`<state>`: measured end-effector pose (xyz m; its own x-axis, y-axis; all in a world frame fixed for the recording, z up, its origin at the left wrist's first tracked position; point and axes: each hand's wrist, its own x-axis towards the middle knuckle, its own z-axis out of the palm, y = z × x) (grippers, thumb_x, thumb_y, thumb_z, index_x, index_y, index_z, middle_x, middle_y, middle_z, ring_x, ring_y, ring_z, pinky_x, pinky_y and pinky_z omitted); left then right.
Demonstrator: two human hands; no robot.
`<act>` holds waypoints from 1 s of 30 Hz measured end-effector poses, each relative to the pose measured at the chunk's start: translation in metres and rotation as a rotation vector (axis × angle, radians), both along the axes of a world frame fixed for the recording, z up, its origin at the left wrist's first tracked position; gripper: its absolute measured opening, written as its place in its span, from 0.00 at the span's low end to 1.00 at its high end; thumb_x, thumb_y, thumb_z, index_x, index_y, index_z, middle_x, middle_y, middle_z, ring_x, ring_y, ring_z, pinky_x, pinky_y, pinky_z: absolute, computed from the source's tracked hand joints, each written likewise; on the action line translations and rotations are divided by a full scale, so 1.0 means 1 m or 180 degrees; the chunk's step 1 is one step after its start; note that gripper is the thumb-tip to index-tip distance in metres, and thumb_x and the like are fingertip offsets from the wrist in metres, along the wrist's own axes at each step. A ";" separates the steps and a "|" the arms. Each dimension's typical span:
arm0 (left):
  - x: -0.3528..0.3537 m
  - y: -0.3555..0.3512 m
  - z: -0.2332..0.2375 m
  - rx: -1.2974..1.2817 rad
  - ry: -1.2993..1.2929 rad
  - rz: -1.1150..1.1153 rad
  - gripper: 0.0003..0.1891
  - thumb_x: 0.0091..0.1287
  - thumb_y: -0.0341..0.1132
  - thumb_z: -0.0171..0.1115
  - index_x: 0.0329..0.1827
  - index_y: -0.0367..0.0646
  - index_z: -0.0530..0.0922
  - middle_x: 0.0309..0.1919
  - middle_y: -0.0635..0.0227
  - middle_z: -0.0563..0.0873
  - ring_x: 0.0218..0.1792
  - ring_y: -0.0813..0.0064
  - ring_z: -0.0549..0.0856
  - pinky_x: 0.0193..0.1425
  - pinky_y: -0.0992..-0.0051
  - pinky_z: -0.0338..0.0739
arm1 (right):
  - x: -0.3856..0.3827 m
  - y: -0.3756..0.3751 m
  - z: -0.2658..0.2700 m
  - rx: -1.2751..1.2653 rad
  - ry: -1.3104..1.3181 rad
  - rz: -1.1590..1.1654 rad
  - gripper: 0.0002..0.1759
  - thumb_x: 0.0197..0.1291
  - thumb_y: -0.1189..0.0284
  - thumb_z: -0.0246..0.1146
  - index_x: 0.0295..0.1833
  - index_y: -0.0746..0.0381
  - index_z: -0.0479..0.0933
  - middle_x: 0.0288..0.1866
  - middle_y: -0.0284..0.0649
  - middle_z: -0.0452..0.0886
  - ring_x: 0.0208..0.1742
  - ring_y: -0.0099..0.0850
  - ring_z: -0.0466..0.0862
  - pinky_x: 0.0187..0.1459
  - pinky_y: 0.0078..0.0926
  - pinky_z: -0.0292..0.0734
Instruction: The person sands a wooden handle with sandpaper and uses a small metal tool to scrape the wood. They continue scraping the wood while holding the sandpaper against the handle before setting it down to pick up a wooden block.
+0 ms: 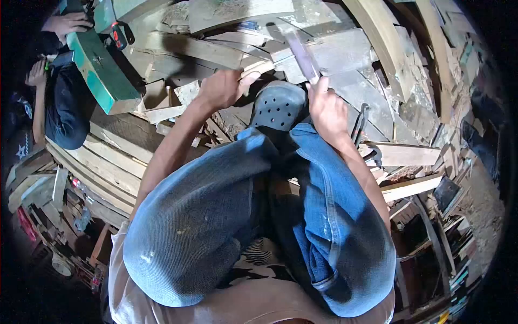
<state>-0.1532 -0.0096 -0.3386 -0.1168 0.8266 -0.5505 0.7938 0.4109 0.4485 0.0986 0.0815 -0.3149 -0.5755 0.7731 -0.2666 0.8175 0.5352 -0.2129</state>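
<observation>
My left hand [222,89] is closed around a narrow strip of pale wood [260,68], which points right above the toe of a dark perforated clog [278,106]. My right hand [328,110] is wrapped around a long, flat tool [303,54], tilted up and to the left. Motion blur smears the tool, so its exact kind does not show. Its lower part overlaps a wide pale board [345,51] in the view. Just right of my right wrist lies a dark metal tool [360,123].
At the left, another person's hand [67,24] rests by a green-painted wooden block [97,70]. A red-and-black handled tool [118,35] lies beside it. Long planks [108,162] stretch along the left. Curved timber [380,46] and scrap wood [404,154] lie on the right.
</observation>
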 end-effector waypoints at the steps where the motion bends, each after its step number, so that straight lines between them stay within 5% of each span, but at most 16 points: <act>1: 0.001 0.001 -0.001 0.0010 -0.0007 -0.0019 0.21 0.70 0.47 0.53 0.53 0.39 0.81 0.35 0.42 0.86 0.39 0.41 0.86 0.42 0.48 0.78 | -0.002 0.001 0.004 -0.0050 -0.0061 -0.0021 0.16 0.73 0.59 0.52 0.43 0.62 0.64 0.24 0.51 0.80 0.24 0.49 0.85 0.21 0.46 0.80; 5: -0.001 -0.001 -0.004 -0.0098 0.0094 0.0005 0.22 0.71 0.49 0.53 0.50 0.38 0.81 0.34 0.41 0.86 0.39 0.41 0.86 0.42 0.48 0.78 | 0.023 -0.011 0.006 0.0171 0.0032 0.0188 0.17 0.70 0.60 0.57 0.41 0.64 0.64 0.19 0.52 0.78 0.19 0.52 0.82 0.18 0.48 0.76; 11: 0.004 -0.002 -0.002 -0.0012 0.0069 0.0209 0.38 0.69 0.68 0.46 0.47 0.38 0.84 0.30 0.42 0.86 0.36 0.43 0.87 0.40 0.50 0.81 | 0.000 -0.006 -0.002 0.0524 -0.0047 0.0207 0.17 0.71 0.59 0.56 0.41 0.62 0.65 0.21 0.49 0.79 0.20 0.48 0.83 0.18 0.45 0.77; 15: 0.003 -0.004 -0.008 0.0133 0.0149 0.0146 0.36 0.69 0.67 0.47 0.46 0.37 0.84 0.29 0.40 0.85 0.36 0.42 0.87 0.39 0.49 0.81 | 0.007 -0.007 0.009 -0.0084 -0.0006 0.0036 0.15 0.72 0.61 0.53 0.44 0.63 0.63 0.25 0.53 0.80 0.23 0.53 0.84 0.21 0.49 0.79; 16: 0.003 -0.007 -0.007 0.0276 0.0112 0.0114 0.31 0.72 0.60 0.49 0.45 0.34 0.81 0.29 0.40 0.85 0.35 0.40 0.86 0.39 0.48 0.79 | 0.014 -0.011 0.008 -0.0071 0.0004 0.0051 0.15 0.72 0.61 0.53 0.44 0.63 0.63 0.25 0.53 0.80 0.23 0.53 0.84 0.21 0.49 0.79; 21: 0.005 -0.002 0.002 0.0025 0.0038 0.0166 0.35 0.71 0.64 0.47 0.44 0.33 0.81 0.28 0.40 0.85 0.34 0.41 0.86 0.38 0.49 0.79 | 0.024 -0.020 0.001 0.0079 -0.0097 0.0124 0.17 0.71 0.60 0.56 0.42 0.64 0.63 0.21 0.54 0.80 0.20 0.54 0.82 0.19 0.49 0.77; 23: 0.002 -0.003 -0.003 0.0034 0.0161 0.0151 0.39 0.67 0.70 0.46 0.50 0.39 0.83 0.32 0.41 0.86 0.37 0.44 0.87 0.40 0.48 0.81 | 0.023 -0.020 0.004 -0.0055 -0.0061 0.0021 0.18 0.71 0.60 0.55 0.43 0.64 0.62 0.22 0.55 0.80 0.21 0.56 0.82 0.20 0.51 0.76; 27: 0.001 0.000 -0.002 -0.0132 0.0119 -0.0010 0.38 0.68 0.69 0.46 0.55 0.39 0.81 0.33 0.40 0.85 0.37 0.42 0.87 0.42 0.49 0.81 | 0.019 -0.026 0.007 -0.0332 -0.0083 -0.0227 0.18 0.72 0.60 0.55 0.45 0.64 0.61 0.27 0.59 0.80 0.26 0.60 0.82 0.25 0.56 0.77; 30: 0.003 0.001 0.003 -0.0029 0.0116 0.0032 0.38 0.69 0.68 0.45 0.51 0.38 0.82 0.34 0.38 0.85 0.40 0.41 0.87 0.43 0.49 0.81 | 0.019 -0.026 0.004 -0.0276 -0.0036 -0.0214 0.16 0.72 0.60 0.54 0.44 0.62 0.62 0.26 0.53 0.79 0.25 0.54 0.84 0.23 0.51 0.79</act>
<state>-0.1499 -0.0084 -0.3356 -0.1452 0.8202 -0.5533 0.8053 0.4229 0.4155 0.1180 0.0552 -0.3109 -0.5196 0.7837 -0.3404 0.8536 0.4590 -0.2464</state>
